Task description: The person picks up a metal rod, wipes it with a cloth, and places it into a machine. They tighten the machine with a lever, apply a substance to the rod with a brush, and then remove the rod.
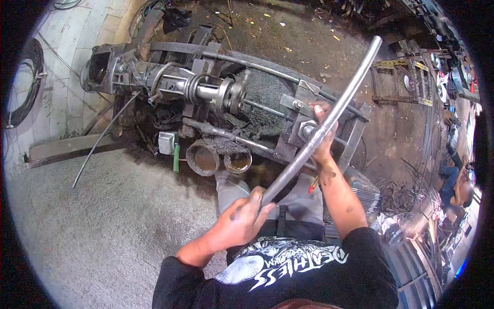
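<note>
A long, round metal rod point(345, 103) lies slantwise across the view, its shiny far end up at the right and its duller end near my body. My left hand point(244, 216) is closed around the near end. My right hand point(323, 129) is closed on the rod's middle, part of its fingers hidden behind it. Below the rod is a greasy machine with a round chuck-like head point(231, 96) and parallel guide bars. A clamp block with a large hex nut point(307, 130) sits just beside my right hand, partly covered by the rod.
Grey metal shavings point(265, 87) fill the machine's bed. Two round containers point(191, 164) with brownish liquid stand by my legs. A switch box point(166, 142) and a thin rod point(105, 139) are at left. Metal frames point(401, 82) and scrap lie right; another person point(455, 188) is at the far right.
</note>
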Tool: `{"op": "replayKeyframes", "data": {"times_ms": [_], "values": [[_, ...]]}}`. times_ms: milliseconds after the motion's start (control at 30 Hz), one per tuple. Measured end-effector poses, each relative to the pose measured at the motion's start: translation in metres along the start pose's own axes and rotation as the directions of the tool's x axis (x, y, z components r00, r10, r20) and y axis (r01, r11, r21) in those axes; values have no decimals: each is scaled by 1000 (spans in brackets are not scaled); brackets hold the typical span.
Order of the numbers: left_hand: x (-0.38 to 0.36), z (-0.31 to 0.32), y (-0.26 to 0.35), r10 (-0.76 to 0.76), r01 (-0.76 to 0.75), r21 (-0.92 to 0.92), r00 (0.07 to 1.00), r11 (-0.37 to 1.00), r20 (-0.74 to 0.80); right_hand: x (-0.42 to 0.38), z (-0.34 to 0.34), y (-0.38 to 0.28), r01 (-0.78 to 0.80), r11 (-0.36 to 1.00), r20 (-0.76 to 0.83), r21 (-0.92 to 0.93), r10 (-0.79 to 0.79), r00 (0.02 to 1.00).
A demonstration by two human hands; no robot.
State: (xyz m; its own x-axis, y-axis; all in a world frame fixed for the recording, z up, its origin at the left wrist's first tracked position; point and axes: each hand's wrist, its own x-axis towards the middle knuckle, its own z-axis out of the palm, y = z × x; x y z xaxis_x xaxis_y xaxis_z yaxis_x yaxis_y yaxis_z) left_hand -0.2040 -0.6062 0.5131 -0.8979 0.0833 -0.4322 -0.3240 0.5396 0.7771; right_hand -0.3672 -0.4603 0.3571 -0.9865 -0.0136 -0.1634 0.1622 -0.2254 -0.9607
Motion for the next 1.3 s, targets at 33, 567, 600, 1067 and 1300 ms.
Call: {"op": "replayKeyframes", "data": {"times_ms": [33, 567, 600, 1067, 1300], "values": [[0, 0, 1, 2, -2, 5, 1000, 1000, 1, 0, 0, 1, -14, 1000, 8, 20, 14, 1000], [-8, 4, -25, -17, 45, -427, 997, 903, 69, 8, -14, 23, -68, 998, 25, 4, 68, 997], [-8, 6, -32, 56, -35, -414, 998, 910, 38, 8, -11, 16, -55, 998, 28, 5, 54, 998], [-32, 5, -39, -109, 151, -612, 988, 776, 106, -43, 38, -98, 529, 518, 214, -672, -548, 809], [-26, -16, -174, 316, -18, 448, 735, 894, -600, -35, 42, -112, 626, -47, 621, -779, -196, 759]]}}
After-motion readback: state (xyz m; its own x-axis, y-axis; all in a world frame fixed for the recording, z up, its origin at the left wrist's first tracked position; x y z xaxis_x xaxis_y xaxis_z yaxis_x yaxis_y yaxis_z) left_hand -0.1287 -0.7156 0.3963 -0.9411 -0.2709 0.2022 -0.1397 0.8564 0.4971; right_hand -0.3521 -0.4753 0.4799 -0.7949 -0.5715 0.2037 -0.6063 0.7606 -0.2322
